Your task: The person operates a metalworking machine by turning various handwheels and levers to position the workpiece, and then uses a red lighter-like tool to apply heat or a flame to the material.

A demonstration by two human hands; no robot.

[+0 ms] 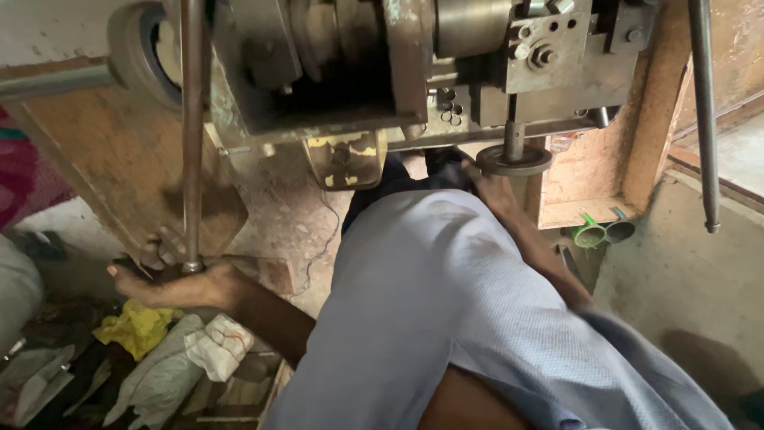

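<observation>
1. The grey machine body [382, 72] fills the top of my view, with a tool block [549, 56] bolted on its right side.
2. My pale blue shirt [446, 318] covers the middle and hides much of both arms.
3. A long steel lever [192, 135] hangs down on the left; a second rod [703, 111] hangs at the far right, untouched.
4. A dark round handwheel [513, 162] sits on a short shaft under the tool block.
5. My left hand [179, 279] is closed around the lever's lower end, fingers curled.
6. My right hand [489, 187] reaches up to the handwheel and touches its rim; how tightly it grips I cannot tell.
7. I judge a steady lever hold and small, slow wheel turns serve best here.
</observation>
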